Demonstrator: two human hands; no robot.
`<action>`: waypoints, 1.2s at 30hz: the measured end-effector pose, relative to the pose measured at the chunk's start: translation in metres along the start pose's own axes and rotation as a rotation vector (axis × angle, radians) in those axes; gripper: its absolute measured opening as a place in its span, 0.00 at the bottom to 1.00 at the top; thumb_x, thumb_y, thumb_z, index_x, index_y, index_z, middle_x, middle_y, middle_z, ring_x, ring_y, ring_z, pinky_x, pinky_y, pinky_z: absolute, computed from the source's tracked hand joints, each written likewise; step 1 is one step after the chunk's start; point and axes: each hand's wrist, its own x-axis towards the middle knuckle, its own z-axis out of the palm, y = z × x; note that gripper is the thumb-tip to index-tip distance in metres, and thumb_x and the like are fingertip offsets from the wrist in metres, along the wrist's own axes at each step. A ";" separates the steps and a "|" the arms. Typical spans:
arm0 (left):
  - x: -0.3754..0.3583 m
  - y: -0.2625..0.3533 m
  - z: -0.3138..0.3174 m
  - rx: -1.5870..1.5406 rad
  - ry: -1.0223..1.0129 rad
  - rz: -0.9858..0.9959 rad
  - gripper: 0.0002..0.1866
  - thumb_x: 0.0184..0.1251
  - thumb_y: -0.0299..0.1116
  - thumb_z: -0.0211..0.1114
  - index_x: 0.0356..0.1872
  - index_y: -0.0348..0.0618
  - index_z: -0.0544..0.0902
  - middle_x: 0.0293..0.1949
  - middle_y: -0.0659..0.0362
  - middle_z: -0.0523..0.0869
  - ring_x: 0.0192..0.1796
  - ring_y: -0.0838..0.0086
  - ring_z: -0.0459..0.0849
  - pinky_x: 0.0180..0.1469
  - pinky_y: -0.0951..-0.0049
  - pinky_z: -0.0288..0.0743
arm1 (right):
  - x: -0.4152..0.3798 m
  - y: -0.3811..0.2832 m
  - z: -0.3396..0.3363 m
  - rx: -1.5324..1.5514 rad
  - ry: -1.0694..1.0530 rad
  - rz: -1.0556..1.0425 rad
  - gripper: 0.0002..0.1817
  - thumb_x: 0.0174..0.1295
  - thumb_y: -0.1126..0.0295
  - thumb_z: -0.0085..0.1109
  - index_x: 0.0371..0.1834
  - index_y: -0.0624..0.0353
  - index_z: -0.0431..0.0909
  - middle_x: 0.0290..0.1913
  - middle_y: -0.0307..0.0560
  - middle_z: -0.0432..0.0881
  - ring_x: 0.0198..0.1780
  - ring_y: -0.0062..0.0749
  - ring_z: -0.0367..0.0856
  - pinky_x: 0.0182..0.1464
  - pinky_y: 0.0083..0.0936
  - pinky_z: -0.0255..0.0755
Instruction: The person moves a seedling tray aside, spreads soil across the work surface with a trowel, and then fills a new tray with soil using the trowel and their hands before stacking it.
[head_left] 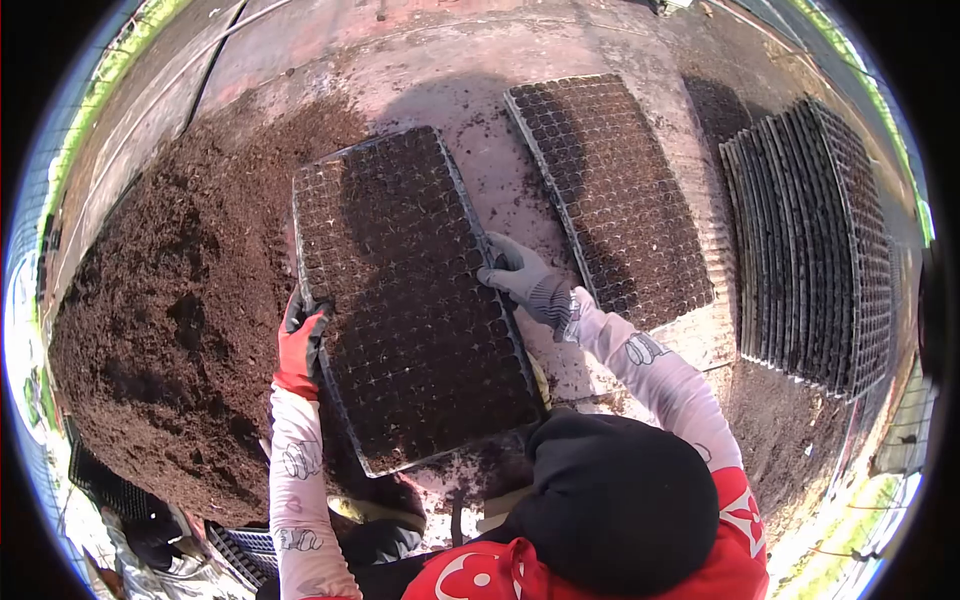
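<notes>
- Near centre of the concrete floor (480,90): a black seedling tray (410,290) filled with dark soil, lying flat, its long sides running near to far.
- Left hand (300,340), in a red and black glove, grips the tray's left long edge; fingers curled tight over the rim, thumb side on top.
- Right hand (525,280), in a grey glove, rests on the tray's right long edge; fingers partly spread and bent over the rim, holding it.
- Left of the tray: a large soil heap (170,320), touching the tray's left side.
- Right and farther off: a second filled tray (610,195), apart from the first.
- Far right: a stack of empty trays (810,240), overlapped in a row.
</notes>
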 end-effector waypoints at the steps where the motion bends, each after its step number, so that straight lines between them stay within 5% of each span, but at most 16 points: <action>1: 0.008 -0.002 0.011 -0.010 -0.015 0.035 0.25 0.54 0.17 0.57 0.56 0.38 0.68 0.40 0.58 0.80 0.38 0.77 0.80 0.39 0.82 0.73 | -0.001 -0.016 -0.015 -0.012 0.006 0.059 0.35 0.49 0.76 0.60 0.63 0.63 0.56 0.55 0.46 0.70 0.52 0.25 0.69 0.53 0.18 0.64; 6: 0.025 0.021 0.138 -0.043 -0.150 0.027 0.27 0.55 0.20 0.59 0.59 0.39 0.65 0.46 0.58 0.77 0.45 0.78 0.76 0.46 0.80 0.71 | -0.007 -0.088 -0.100 -0.112 0.167 0.013 0.31 0.50 0.77 0.58 0.61 0.63 0.61 0.44 0.44 0.76 0.42 0.25 0.73 0.45 0.18 0.67; 8: 0.049 -0.018 0.183 -0.152 -0.157 0.151 0.29 0.53 0.20 0.63 0.59 0.40 0.65 0.49 0.60 0.76 0.48 0.78 0.74 0.50 0.79 0.69 | -0.006 -0.105 -0.154 -0.490 0.271 -0.044 0.31 0.48 0.78 0.59 0.59 0.61 0.63 0.38 0.41 0.78 0.33 0.22 0.73 0.34 0.17 0.66; 10: 0.047 -0.026 0.245 -0.272 -0.185 0.193 0.31 0.51 0.20 0.64 0.59 0.40 0.65 0.48 0.60 0.76 0.48 0.79 0.74 0.50 0.78 0.69 | -0.003 -0.107 -0.217 -0.369 0.356 -0.006 0.28 0.48 0.79 0.58 0.57 0.61 0.66 0.35 0.41 0.78 0.31 0.21 0.72 0.31 0.15 0.64; 11: 0.047 -0.033 0.273 -0.139 -0.110 0.271 0.32 0.51 0.21 0.65 0.59 0.40 0.64 0.47 0.60 0.77 0.46 0.79 0.75 0.49 0.78 0.69 | -0.006 -0.114 -0.238 -0.372 0.408 -0.014 0.27 0.48 0.81 0.57 0.56 0.62 0.67 0.36 0.41 0.78 0.32 0.21 0.73 0.32 0.15 0.65; 14: 0.043 -0.045 0.337 -0.371 -0.149 0.098 0.35 0.47 0.25 0.69 0.59 0.41 0.64 0.45 0.59 0.78 0.44 0.78 0.76 0.49 0.77 0.69 | -0.012 -0.113 -0.300 -0.309 0.503 -0.102 0.25 0.49 0.84 0.55 0.54 0.64 0.69 0.38 0.42 0.77 0.36 0.22 0.76 0.39 0.15 0.69; 16: 0.057 -0.086 0.367 -0.257 -0.091 0.247 0.36 0.45 0.29 0.70 0.59 0.44 0.65 0.41 0.55 0.81 0.41 0.76 0.78 0.46 0.75 0.70 | -0.012 -0.102 -0.333 -0.303 0.524 -0.083 0.25 0.50 0.87 0.53 0.54 0.65 0.69 0.42 0.43 0.77 0.40 0.24 0.77 0.45 0.18 0.70; 20: 0.059 -0.099 0.378 -0.145 -0.064 0.162 0.37 0.43 0.32 0.70 0.59 0.49 0.66 0.37 0.51 0.81 0.39 0.72 0.80 0.43 0.73 0.71 | -0.009 -0.071 -0.360 -0.282 0.565 -0.062 0.23 0.51 0.87 0.52 0.53 0.63 0.70 0.43 0.42 0.78 0.42 0.24 0.77 0.47 0.17 0.70; 22: 0.060 -0.108 0.374 -0.109 -0.081 0.118 0.35 0.43 0.27 0.70 0.58 0.47 0.68 0.40 0.60 0.81 0.41 0.81 0.76 0.47 0.78 0.70 | -0.007 -0.059 -0.363 -0.297 0.539 -0.046 0.22 0.51 0.86 0.53 0.52 0.63 0.71 0.42 0.40 0.78 0.41 0.23 0.77 0.46 0.16 0.70; 24: 0.061 -0.113 0.369 -0.053 -0.051 0.114 0.35 0.43 0.30 0.70 0.58 0.46 0.67 0.40 0.58 0.81 0.41 0.81 0.77 0.48 0.77 0.69 | -0.005 -0.053 -0.352 -0.311 0.643 -0.011 0.21 0.52 0.85 0.54 0.51 0.62 0.72 0.42 0.39 0.78 0.41 0.23 0.77 0.45 0.17 0.71; 36: 0.049 -0.126 0.369 0.010 -0.119 0.067 0.38 0.44 0.38 0.69 0.61 0.51 0.63 0.36 0.52 0.81 0.40 0.64 0.80 0.45 0.71 0.71 | -0.012 -0.049 -0.343 -0.338 0.710 0.125 0.19 0.54 0.79 0.56 0.52 0.61 0.72 0.46 0.38 0.77 0.45 0.22 0.74 0.49 0.16 0.67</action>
